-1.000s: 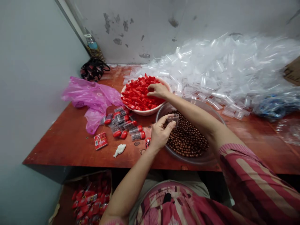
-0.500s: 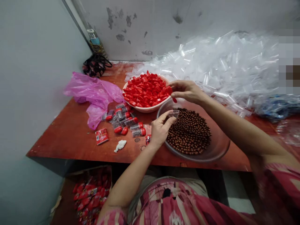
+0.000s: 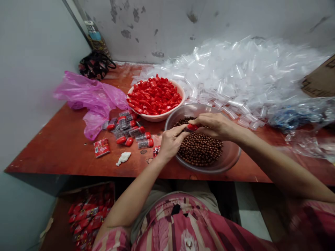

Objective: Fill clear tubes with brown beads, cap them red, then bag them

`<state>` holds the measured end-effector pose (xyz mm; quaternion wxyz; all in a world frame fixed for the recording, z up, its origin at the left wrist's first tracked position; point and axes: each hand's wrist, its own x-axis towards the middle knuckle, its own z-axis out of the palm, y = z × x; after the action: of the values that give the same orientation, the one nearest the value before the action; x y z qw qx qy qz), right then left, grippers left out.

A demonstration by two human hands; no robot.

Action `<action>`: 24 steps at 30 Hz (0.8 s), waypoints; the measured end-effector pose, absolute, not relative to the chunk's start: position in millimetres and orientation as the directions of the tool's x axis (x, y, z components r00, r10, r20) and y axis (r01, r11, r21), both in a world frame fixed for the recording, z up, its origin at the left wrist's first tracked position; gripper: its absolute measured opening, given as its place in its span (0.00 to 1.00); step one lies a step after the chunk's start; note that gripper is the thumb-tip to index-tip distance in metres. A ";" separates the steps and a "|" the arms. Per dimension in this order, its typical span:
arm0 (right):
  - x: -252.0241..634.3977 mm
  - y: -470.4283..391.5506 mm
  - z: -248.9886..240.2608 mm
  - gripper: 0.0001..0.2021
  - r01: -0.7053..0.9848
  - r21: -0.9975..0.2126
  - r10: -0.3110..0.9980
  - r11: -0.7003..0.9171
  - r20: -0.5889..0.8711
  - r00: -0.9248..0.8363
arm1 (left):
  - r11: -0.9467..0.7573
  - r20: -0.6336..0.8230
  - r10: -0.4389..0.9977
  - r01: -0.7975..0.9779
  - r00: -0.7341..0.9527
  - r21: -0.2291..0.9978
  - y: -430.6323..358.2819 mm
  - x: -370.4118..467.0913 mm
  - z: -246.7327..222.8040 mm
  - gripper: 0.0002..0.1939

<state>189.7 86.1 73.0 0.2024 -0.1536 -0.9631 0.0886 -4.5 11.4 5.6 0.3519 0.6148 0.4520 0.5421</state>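
Over the basin [image 3: 231,157] of brown beads [image 3: 200,150], my two hands meet. My left hand [image 3: 171,141] is closed around a small clear plastic tube, mostly covered by the fingers. A red cap [image 3: 192,127] sits at the tube's mouth, pinched by my right hand [image 3: 216,126]. Whether the cap is fully seated I cannot tell. Behind the basin stands a pale bowl [image 3: 167,118] heaped with red caps [image 3: 154,96]. Left of my left hand lie several filled tubes with red caps [image 3: 136,131].
A large heap of clear empty tubes [image 3: 235,76] covers the back right. At left lie a pink plastic bag [image 3: 94,101], a red packet [image 3: 101,147] and a crumpled white scrap [image 3: 123,158]. A box of red packets [image 3: 89,216] stands below the table edge [image 3: 78,173].
My right hand has come down from beside the bowl with a red cap, bringing it onto the tube in my left hand. The camera view has shifted to the right.
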 end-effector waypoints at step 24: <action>199.7 50.4 42.7 0.25 -0.163 -0.986 0.834 -0.027 0.067 -0.548 | -0.125 0.134 0.991 -0.276 0.015 0.953 19.6 -10.9 4.4 0.19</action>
<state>199.7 50.4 42.7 0.3793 -0.2864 -0.5851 0.6571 -10.9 19.6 4.4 0.5389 0.4657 0.3836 0.5878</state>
